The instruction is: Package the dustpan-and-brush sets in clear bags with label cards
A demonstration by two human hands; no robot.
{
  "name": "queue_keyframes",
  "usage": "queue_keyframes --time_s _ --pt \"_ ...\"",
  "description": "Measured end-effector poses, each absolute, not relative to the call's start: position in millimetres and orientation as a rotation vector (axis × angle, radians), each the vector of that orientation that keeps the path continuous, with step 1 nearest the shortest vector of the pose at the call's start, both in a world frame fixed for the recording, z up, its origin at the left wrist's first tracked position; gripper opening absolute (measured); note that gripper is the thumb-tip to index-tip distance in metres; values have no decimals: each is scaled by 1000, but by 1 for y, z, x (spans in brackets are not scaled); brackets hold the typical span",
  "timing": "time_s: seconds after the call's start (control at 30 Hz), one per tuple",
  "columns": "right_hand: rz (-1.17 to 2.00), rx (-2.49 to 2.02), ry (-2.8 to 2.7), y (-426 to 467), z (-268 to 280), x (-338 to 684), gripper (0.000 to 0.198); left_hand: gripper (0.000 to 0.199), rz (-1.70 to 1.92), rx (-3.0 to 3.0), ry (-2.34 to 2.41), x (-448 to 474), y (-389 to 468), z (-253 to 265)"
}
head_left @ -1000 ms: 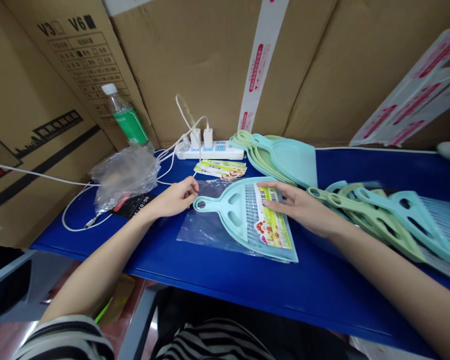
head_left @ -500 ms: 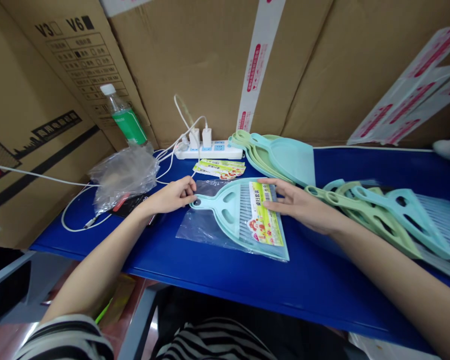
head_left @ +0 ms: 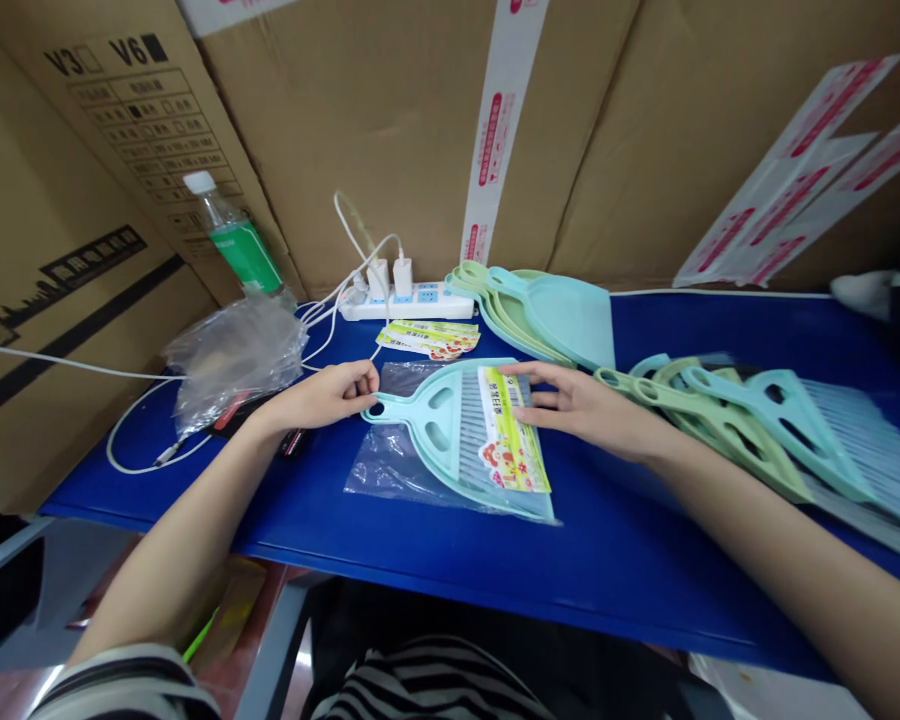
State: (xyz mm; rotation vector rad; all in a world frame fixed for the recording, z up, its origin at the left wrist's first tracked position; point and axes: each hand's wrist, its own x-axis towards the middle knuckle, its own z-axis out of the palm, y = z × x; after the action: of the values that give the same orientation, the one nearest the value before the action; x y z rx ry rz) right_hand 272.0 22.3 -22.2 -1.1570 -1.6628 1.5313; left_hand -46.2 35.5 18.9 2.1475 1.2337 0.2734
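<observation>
A light blue dustpan (head_left: 407,408) with a matching hand brush (head_left: 471,430) lies in a clear plastic bag (head_left: 379,465) on the blue table. A yellow and white label card (head_left: 516,440) sits over the brush bristles. At the handle end, my left hand (head_left: 337,392) pinches the tip near the hanging hole, thumb and forefinger closed. My right hand (head_left: 570,405) rests over the far end of the set, fingers stretched out and apart, touching the card's edge. Whether the card is inside the bag I cannot tell.
Stacked dustpans (head_left: 570,315) lie behind; several hand brushes (head_left: 787,420) are heaped at right. Loose label cards (head_left: 427,338) lie before a power strip (head_left: 420,303) with white cables. Plastic bags (head_left: 236,345) and a bottle (head_left: 244,250) stand left. Cardboard boxes (head_left: 390,120) wall the back.
The view has turned slightly to the right, so everything sits a little further left in the picture. Both hands keep nearly the same place on the set.
</observation>
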Motion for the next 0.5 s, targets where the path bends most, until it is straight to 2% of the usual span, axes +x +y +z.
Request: queue_keyframes --time_s 0.5 --pt "1488 -1239 -1607 20 -19 270 53 9 244 2099 1166 -44 35 18"
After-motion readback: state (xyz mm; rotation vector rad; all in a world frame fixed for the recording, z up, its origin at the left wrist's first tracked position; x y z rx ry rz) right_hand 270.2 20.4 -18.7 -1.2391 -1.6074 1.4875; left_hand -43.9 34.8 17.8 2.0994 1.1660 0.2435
